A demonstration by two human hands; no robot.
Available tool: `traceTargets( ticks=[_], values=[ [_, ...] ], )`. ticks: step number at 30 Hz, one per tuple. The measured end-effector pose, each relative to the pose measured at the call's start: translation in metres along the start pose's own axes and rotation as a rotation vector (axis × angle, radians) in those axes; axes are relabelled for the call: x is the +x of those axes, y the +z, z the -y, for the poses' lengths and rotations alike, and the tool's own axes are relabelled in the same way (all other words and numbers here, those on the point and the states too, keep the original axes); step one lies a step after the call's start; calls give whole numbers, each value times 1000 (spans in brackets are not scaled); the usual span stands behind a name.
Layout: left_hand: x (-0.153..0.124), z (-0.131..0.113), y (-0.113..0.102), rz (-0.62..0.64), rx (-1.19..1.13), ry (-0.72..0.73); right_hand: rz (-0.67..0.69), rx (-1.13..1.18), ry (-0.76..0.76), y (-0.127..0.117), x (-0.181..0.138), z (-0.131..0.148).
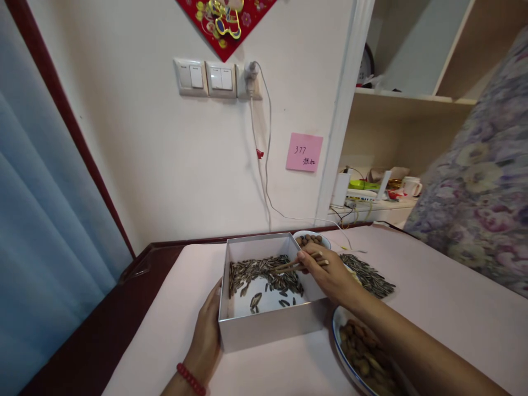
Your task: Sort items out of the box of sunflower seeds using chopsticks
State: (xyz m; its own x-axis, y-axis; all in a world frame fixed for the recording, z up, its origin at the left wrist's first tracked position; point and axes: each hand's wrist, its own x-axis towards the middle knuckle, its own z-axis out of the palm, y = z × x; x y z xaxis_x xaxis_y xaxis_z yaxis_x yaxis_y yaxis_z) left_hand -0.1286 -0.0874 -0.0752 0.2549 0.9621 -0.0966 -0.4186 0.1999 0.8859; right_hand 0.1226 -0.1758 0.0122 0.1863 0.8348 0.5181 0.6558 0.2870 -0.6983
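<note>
A silver-grey open box (272, 329) with a white inside stands before me, sunflower seeds (258, 268) heaped along its far side and a few loose near the front. My right hand (325, 269) is closed round wooden chopsticks (291, 267) over the box's right wall; their tips reach into the seeds. Whether a seed is pinched between them I cannot tell. Against the box's left wall, my left hand (208, 324) lies flat with fingers stretched out, the fingertips partly hidden. A red bead bracelet (190, 379) circles that wrist.
More sunflower seeds (367, 275) lie in a pile on the pale tabletop (445, 291), right of the box. A bowl of round brown nuts (309, 239) stands behind my right hand. Near the front, a blue-rimmed bowl (339, 344) is partly under my forearm. A white cable (297, 218) reaches the table.
</note>
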Motion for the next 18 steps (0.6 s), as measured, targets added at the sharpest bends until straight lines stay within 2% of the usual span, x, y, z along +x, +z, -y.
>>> traceTargets(
  ticks=[5, 10, 14, 18],
  values=[
    [-2, -1, 2, -17, 11, 9, -92, 48, -3, -32, -18, 25],
    [-4, -3, 5, -6, 16, 21, -391, -32, -74, -88, -50, 39],
    [-5, -7, 10, -48, -8, -35, -588, -205, 3, -122, -75, 25],
    [-9, -13, 17, -69, -27, -52, -625, -292, 184, -134, -95, 0]
  ],
)
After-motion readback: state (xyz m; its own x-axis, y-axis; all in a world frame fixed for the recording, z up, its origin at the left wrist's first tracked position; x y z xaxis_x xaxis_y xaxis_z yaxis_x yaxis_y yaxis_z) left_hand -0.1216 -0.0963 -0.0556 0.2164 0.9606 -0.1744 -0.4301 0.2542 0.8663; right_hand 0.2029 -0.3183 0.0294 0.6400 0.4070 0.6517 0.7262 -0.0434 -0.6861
